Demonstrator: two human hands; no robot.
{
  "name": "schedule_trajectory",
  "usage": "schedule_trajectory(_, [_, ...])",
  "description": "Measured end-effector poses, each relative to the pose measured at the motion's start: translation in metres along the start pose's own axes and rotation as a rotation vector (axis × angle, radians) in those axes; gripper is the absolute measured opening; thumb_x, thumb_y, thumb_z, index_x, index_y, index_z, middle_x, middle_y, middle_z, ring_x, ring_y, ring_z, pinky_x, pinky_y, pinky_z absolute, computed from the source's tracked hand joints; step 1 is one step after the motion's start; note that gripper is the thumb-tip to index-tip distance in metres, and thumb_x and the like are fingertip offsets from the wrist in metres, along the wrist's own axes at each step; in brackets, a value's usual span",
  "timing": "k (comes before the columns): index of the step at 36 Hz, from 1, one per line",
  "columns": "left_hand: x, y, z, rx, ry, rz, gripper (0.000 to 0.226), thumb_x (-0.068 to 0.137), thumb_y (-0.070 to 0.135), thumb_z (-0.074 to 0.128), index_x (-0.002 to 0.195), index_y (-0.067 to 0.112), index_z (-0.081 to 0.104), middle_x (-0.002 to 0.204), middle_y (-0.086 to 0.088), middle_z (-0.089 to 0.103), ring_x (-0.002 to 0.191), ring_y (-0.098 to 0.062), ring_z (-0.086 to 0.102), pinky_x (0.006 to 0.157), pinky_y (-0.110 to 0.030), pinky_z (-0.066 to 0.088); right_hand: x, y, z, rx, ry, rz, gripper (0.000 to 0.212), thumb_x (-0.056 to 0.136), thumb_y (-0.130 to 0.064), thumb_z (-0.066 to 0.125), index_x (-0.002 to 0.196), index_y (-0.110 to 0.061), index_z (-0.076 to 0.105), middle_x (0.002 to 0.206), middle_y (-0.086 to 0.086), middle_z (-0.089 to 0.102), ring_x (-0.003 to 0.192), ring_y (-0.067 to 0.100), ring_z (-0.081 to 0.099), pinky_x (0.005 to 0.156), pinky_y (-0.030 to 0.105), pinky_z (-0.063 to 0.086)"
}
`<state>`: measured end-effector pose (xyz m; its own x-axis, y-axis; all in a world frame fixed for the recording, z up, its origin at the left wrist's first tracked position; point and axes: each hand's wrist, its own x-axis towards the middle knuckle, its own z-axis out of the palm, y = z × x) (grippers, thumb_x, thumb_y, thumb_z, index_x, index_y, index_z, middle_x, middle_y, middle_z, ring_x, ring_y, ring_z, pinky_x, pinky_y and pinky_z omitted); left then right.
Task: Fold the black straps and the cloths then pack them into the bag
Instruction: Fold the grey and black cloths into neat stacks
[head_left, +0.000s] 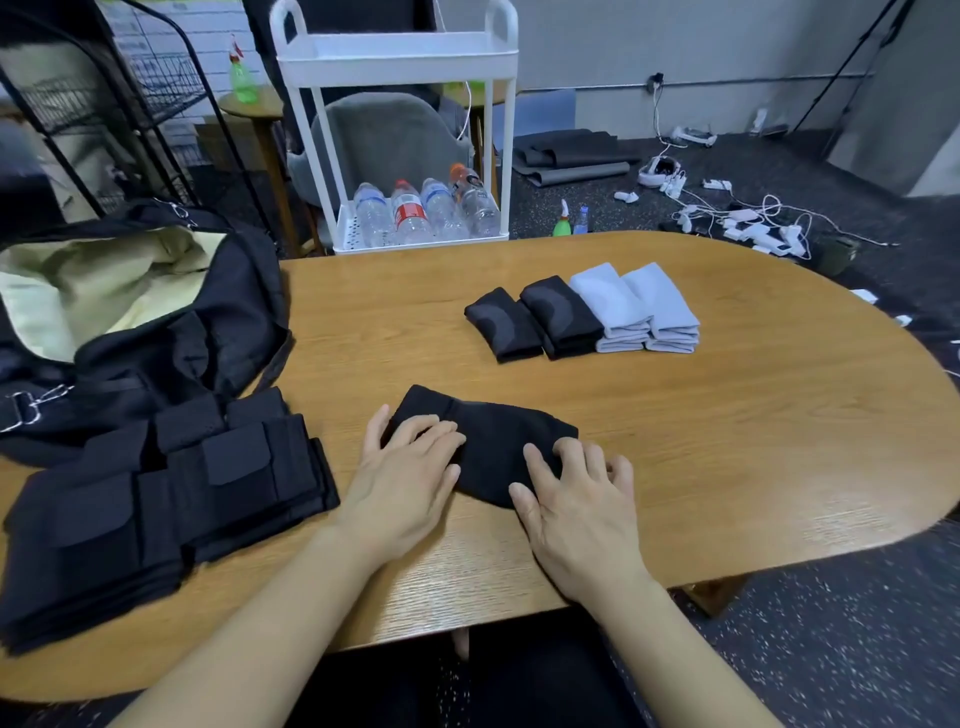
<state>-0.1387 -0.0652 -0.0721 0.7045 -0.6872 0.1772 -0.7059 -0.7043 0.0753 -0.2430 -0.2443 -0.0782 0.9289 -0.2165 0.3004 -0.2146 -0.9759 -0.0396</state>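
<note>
Your left hand (402, 480) presses flat on the black cloth (493, 441); your right hand (576, 501) rests open, fingertips curled on its right edge.

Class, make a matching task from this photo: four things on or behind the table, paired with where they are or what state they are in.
Things:
1. bag
2. black cloth
3. grey cloths
4. water bottles

Places or states:
A. on the white cart's bottom shelf
B. lying open, pale lining showing
C. under both hands
D. folded, side by side

Pairs: 1-B, 2-C, 3-D, 4-A
</note>
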Motion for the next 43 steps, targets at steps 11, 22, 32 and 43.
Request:
schedule_trajectory(11, [-0.037, 0.084, 0.005, -0.114, 0.019, -0.219, 0.056, 0.1, 0.046, 0.028, 0.145, 0.016, 0.045, 0.148, -0.006, 0.048, 0.13, -0.021, 0.05, 0.105, -0.042, 0.024, 0.027, 0.028, 0.002, 0.024, -0.211, -0.269, 0.066, 0.103, -0.053, 0.009, 0.138, -0.018, 0.053, 0.145, 0.012, 0.049, 0.133, 0.026, 0.048, 0.106, 0.046, 0.019])
schedule_trajectory(22, [-0.035, 0.05, 0.005, -0.063, -0.051, -0.203, 0.069, 0.102, 0.058, 0.002, 0.153, 0.022, 0.03, 0.153, 0.005, 0.041, 0.143, -0.012, 0.033, 0.118, -0.046, -0.004, -0.001, 0.008, -0.009, 0.042, -0.216, -0.184, 0.069, 0.102, -0.056, 0.011, 0.132, -0.017, 0.06, 0.135, 0.014, 0.058, 0.109, 0.029, 0.059, 0.087, 0.044, 0.032])
schedule_trajectory(32, [-0.029, -0.006, -0.004, -0.127, -0.032, 0.02, 0.074, 0.1, 0.06, -0.003, 0.147, 0.027, 0.043, 0.154, 0.011, 0.038, 0.145, -0.004, 0.025, 0.117, -0.048, -0.016, -0.024, -0.024, -0.01, 0.083, -0.225, -0.153, 0.067, 0.102, -0.056, 0.014, 0.129, -0.018, 0.062, 0.136, 0.011, 0.058, 0.106, 0.027, 0.057, 0.079, 0.041, 0.03])
schedule_trajectory(43, [-0.03, -0.016, -0.01, -0.088, 0.041, 0.121, 0.061, 0.101, 0.059, 0.018, 0.14, 0.025, 0.052, 0.15, 0.007, 0.045, 0.142, -0.008, 0.035, 0.117, -0.047, -0.009, -0.026, -0.032, -0.012, 0.153, -0.14, -0.162, 0.052, 0.099, -0.05, 0.028, 0.131, -0.021, 0.059, 0.135, 0.005, 0.059, 0.108, 0.02, 0.051, 0.08, 0.038, 0.027])
